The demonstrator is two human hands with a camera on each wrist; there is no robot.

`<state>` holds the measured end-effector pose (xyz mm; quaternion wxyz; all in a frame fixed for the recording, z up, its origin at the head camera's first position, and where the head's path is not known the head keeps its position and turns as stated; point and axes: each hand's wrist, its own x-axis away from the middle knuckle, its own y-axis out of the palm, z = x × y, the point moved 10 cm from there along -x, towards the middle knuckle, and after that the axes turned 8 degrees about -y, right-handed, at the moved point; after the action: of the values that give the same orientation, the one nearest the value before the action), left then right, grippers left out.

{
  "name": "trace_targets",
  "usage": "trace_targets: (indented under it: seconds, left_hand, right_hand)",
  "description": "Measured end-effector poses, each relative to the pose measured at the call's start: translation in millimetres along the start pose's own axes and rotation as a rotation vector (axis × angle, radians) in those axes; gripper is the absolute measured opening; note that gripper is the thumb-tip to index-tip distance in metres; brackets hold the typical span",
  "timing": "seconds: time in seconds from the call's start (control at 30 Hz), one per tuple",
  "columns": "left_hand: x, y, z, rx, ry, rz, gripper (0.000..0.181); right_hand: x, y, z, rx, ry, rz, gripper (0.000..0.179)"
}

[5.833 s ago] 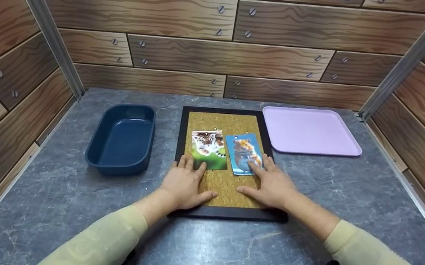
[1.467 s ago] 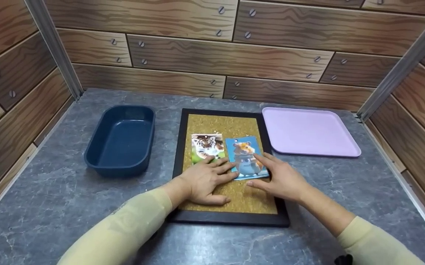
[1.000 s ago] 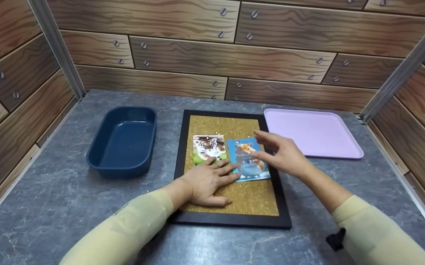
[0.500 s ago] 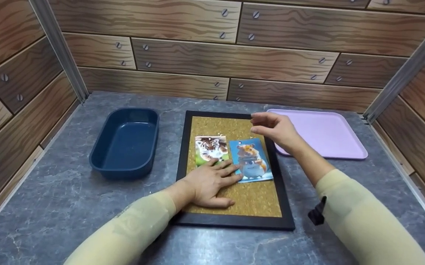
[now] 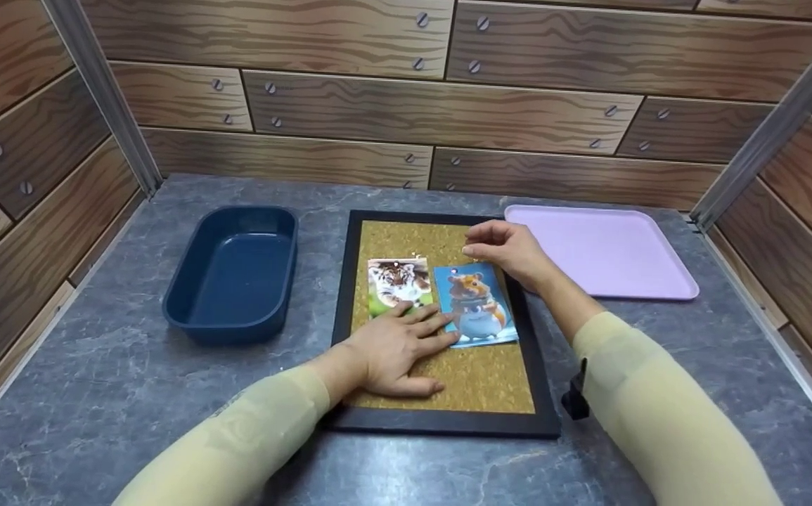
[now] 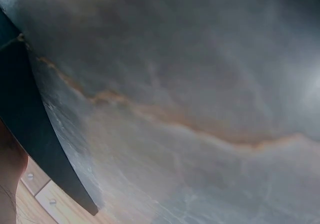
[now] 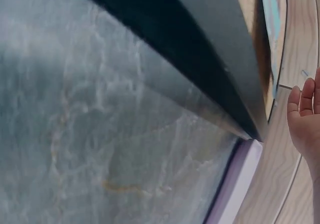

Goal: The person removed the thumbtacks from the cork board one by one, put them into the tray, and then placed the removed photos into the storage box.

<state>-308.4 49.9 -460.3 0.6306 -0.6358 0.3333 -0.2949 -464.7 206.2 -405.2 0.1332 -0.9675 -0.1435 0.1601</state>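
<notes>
Hamster card point(image 5: 481, 309), near the right edge of the corkboard point(image 5: 486, 383), may skew if the spread left hand point(image 5: 397, 350) overlapping its corner slips — whether the right hand point(image 5: 507, 251) pinches anything cannot be told.

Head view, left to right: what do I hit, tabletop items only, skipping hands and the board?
Dark blue bin → tiger picture → hamster picture → lilac tray.
</notes>
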Motion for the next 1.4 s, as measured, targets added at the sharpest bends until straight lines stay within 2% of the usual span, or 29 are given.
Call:
trace_targets:
  seconds: [0.17,0.47,0.7,1.07,1.4]
  left_hand:
    - [0.6,-1.0,-1.1,-0.010,-0.003,0.008,0.084]
    - [-0.2,-1.2,0.1,-0.003,0.000,0.003,0.085]
    - [0.8,-3.6,-0.2,-0.007,0.005,0.025,0.084]
    - [-0.5,-1.7,1.7,-0.007,0.011,0.019,0.084]
    - [0.3,-2.0,1.1,-0.003,0.006,0.017,0.083]
  right_hand:
    - [-2.3,5.6,11.2,0.042,0.013,-0.010,0.040]
    - [3.4,9.9,27.2,0.099,0.047,-0.045,0.034]
    - [2.9,14.3,30.1,0.164,0.041,-0.081,0.033]
    - [7.2,18.6,34.8,0.222,0.075,-0.106,0.034]
    - [5.0,24.8,31.3,0.316,0.034,-0.146,0.029]
